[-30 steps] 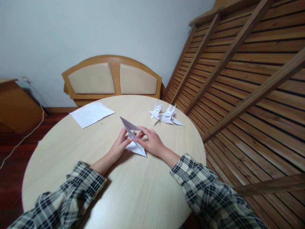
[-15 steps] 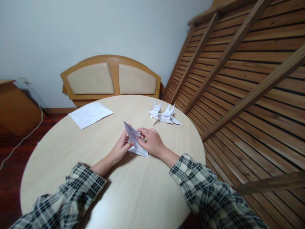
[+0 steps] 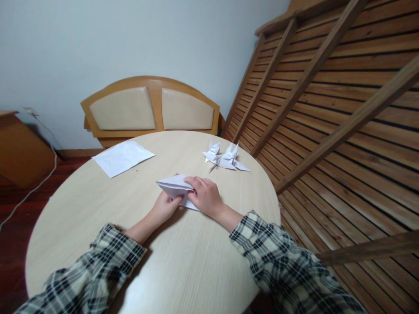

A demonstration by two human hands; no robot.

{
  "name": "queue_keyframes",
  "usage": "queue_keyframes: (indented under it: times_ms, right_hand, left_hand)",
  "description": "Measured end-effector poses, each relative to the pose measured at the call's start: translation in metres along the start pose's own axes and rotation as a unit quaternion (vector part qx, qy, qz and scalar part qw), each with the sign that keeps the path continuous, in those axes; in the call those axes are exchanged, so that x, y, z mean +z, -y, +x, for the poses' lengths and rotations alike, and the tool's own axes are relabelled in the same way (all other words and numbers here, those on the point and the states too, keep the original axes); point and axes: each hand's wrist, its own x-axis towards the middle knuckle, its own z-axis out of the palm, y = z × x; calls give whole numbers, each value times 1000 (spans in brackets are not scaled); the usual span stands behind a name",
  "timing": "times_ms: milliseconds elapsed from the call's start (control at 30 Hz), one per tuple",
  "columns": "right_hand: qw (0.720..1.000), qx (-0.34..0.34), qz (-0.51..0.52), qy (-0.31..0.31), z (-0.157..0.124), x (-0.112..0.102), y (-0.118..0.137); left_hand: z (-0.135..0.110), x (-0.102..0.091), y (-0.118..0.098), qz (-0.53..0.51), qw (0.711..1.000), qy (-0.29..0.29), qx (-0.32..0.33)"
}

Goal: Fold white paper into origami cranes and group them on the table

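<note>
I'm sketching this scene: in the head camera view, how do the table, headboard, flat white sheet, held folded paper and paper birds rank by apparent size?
1. Table
2. Headboard
3. Flat white sheet
Unsure: folded paper and paper birds look close; the right hand covers part of the paper.

I see the left hand [image 3: 164, 206] and the right hand [image 3: 207, 195] hold together one folded white paper [image 3: 173, 188] at the round table [image 3: 183, 266]. Beyond this grip, to its left, lies a white sheet [image 3: 123, 158]; beyond, to its right, are paper birds [image 3: 228, 161]. Farther behind stands a padded headboard [image 3: 158, 104].
</note>
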Motion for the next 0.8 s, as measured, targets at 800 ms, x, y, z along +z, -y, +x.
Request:
queue_keyframes:
  times_ms: [800]
  right_hand:
    - [999, 1, 0, -46, -2, -6, -10]
  left_hand:
    - [5, -14, -28, -17, 996, -88, -16]
